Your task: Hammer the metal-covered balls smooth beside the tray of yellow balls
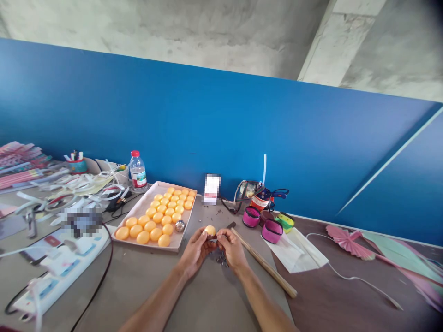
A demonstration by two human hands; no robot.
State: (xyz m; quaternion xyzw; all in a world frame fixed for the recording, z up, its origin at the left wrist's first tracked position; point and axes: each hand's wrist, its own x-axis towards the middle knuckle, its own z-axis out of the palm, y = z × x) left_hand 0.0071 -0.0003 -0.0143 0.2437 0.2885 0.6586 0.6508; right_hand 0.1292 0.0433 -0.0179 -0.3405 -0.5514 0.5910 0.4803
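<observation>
My left hand (196,252) is closed, its thumb and fingers round an orange ping-pong ball (209,230). Close against the ball's right side, my right hand (231,249) has its fingertips pinched together; whatever they hold is too small to make out. Beneath the hands lies a little heap of small dark metal pieces (222,260). To the left stands a shallow pink box (145,246) with many orange balls (151,226) in loose rows. A shiny silver ball (180,225) sits at its right edge.
A hammer (266,265) with a wooden handle lies right of my hands. Beyond it are magenta bands (272,231) and white paper (296,252). A bottle (137,171), a power strip (64,272) and tangled white strips (86,189) crowd the left. A blue partition (221,124) closes off the back.
</observation>
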